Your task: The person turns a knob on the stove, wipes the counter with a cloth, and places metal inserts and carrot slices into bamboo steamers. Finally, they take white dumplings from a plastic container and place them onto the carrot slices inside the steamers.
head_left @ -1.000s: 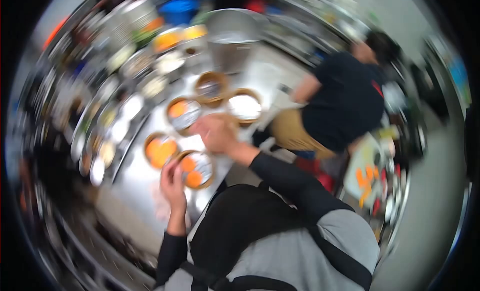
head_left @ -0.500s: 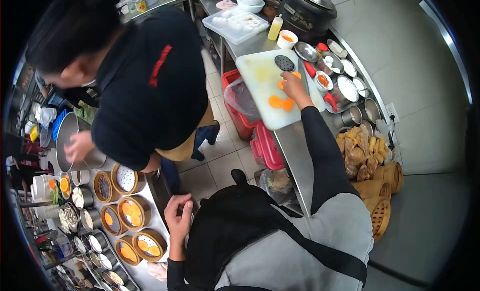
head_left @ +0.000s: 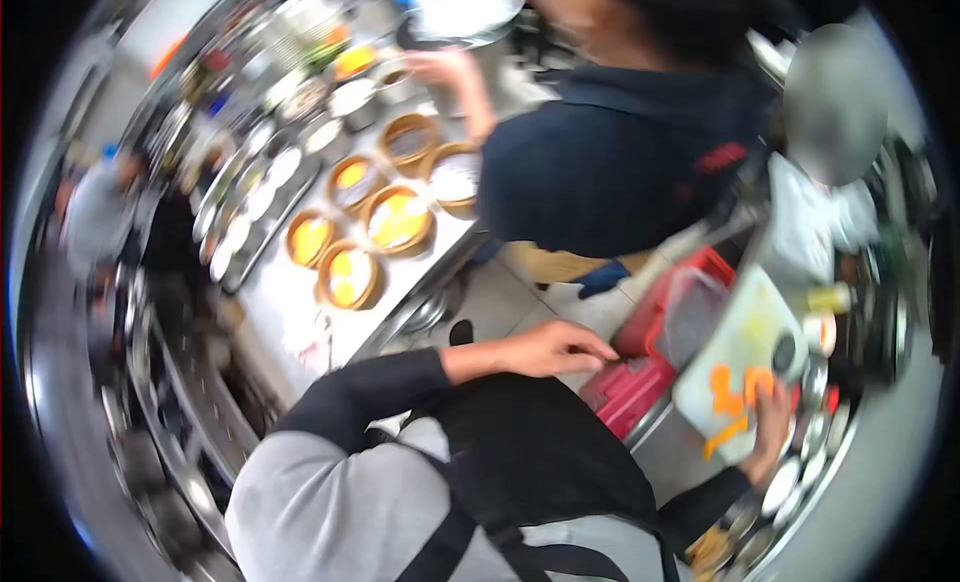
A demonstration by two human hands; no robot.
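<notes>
My right hand (head_left: 768, 427) reaches over the white cutting board (head_left: 708, 397), its fingertips at the flat orange rounds (head_left: 724, 387). Blur hides whether the fingers grip one. An orange strip (head_left: 726, 437) lies at the board's near edge, and a dark perforated disc (head_left: 784, 352) is farther up the board. In front of my apron, my left hand (head_left: 555, 350) hangs in the air, fingers loosely stretched and holding nothing. On the steel table to the left, several bamboo steamers (head_left: 350, 275) stand; most hold orange rounds, and two show only perforated liners.
A co-worker in a dark shirt (head_left: 620, 162) stands ahead, one hand (head_left: 455, 77) beside a metal bowl. Red bins (head_left: 630, 392) sit below the board. Metal containers (head_left: 245, 212) line the left table's far side. Small bowls (head_left: 782, 487) stand right of the board.
My view has swung left, bringing the steamer table toward the middle and the board to the right. My left hand now extends rightward before the apron. My right hand is still at the orange rounds.
</notes>
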